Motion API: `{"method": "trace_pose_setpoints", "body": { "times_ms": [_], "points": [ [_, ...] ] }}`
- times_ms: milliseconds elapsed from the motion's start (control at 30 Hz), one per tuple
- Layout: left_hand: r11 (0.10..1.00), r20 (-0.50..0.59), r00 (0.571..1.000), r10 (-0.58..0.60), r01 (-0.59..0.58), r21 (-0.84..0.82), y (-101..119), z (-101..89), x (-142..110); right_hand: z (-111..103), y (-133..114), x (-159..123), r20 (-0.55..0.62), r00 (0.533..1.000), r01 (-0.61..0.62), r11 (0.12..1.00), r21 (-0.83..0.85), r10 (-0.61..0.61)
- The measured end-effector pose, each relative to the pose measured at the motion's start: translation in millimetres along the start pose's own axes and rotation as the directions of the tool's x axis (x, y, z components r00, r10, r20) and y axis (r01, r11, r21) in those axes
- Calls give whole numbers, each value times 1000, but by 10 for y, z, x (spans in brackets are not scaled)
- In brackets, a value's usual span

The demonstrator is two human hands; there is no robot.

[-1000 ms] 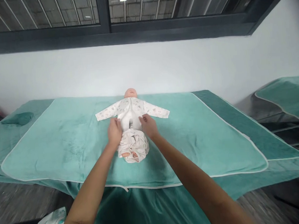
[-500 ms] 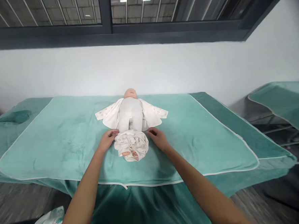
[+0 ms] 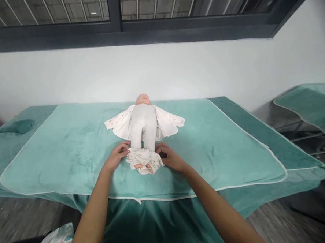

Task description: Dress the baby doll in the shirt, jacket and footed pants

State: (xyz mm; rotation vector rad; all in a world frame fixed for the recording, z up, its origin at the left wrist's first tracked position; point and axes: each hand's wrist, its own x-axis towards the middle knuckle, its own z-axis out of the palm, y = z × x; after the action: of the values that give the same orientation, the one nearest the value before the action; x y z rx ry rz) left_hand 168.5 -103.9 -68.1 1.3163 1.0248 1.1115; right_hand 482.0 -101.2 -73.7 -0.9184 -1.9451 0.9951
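Observation:
A baby doll [image 3: 143, 117] with a grey cloth body lies on its back, head toward the wall and feet toward me. Under it spreads an open white baby shirt [image 3: 118, 122], sleeves out to both sides. White printed baby trousers [image 3: 144, 157] are bunched around its lower legs, with the feet partly showing at the near end. My left hand [image 3: 117, 155] pinches the left edge of the trousers' waistband. At the right edge, my right hand [image 3: 170, 157] is closed with bent fingers on the fabric; its fingertips are partly hidden.
A light green blanket [image 3: 71, 152] with white piping covers the darker green bed [image 3: 233, 113]. The bed stands against a white wall [image 3: 159, 70] below a dark-framed window [image 3: 115, 32]. Another green-covered surface [image 3: 310, 105] is at the right. Patterned cloth [image 3: 52, 242] lies at the lower left.
The trousers' upper edge has moved down toward the feet, and more of the grey legs shows. Both hands have closed in on the fabric at its sides.

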Motion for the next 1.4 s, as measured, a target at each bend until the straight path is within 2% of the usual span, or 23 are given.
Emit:
{"method": "trace_pose_setpoints", "body": {
  "times_ms": [100, 167, 267, 367, 433, 500, 567, 700, 767, 900, 1033, 1133, 1267, 1333, 1400],
  "points": [
    [997, -57, 997, 56, -53, 55, -13, 44, 82, 117, 96, 50, -265, 960, 59, 992, -111, -86],
    [993, -93, 991, 98, -92, 71, -29, 107, 175, 185, 133, 135, -316, 943, 65, 990, -123, -102],
    [993, -209, 971, 118, -115, 29, -69, 206, 358, 232, 138, 338, -405, 914, -36, 997, -64, 7],
    [994, -344, 933, 104, -104, 20, -89, 229, 586, 152, 113, 627, -484, 863, -172, 985, -7, 147],
    [995, -374, 923, 96, -96, 19, -77, 192, 768, 27, 94, 850, -460, 861, -208, 975, 73, 218],
    [997, -345, 935, 77, -83, -3, -61, 146, 953, -111, 93, 1060, -398, 872, -216, 953, 211, 286],
    [998, -293, 955, 46, -57, -29, -65, 116, 1101, -205, 137, 1209, -383, 870, -200, 932, 301, 310],
    [999, -205, 979, -19, 10, -44, -127, 114, 1191, -211, 352, 1255, -464, 821, -202, 929, 309, 332],
    [1000, -180, 984, -15, 14, -7, -148, 113, 1168, -184, 458, 1214, -471, 815, -203, 928, 312, 337],
    [985, -182, 975, 127, -104, 135, -138, 114, 1136, -183, 531, 1192, -511, 810, -157, 945, 286, 289],
    [974, -151, 968, 200, -180, 138, -97, 157, 1169, -191, 472, 1206, -587, 798, -53, 987, 151, 133],
    [950, -207, 953, 222, -163, 266, -34, 176, 1291, -206, 436, 1223, -588, 796, -53, 985, 165, 142],
    [860, -338, 895, 291, -90, 503, 91, 175, 1646, -326, 461, 1403, -622, 746, -171, 971, 167, 238],
    [876, -378, 888, 261, -54, 479, 123, 181, 1852, -410, 499, 1552, -642, 717, -214, 963, 166, 270],
    [925, -396, 903, 165, -3, 379, 107, 188, 2010, -470, 548, 1685, -612, 715, -251, 941, 227, 338]
  ]
}}
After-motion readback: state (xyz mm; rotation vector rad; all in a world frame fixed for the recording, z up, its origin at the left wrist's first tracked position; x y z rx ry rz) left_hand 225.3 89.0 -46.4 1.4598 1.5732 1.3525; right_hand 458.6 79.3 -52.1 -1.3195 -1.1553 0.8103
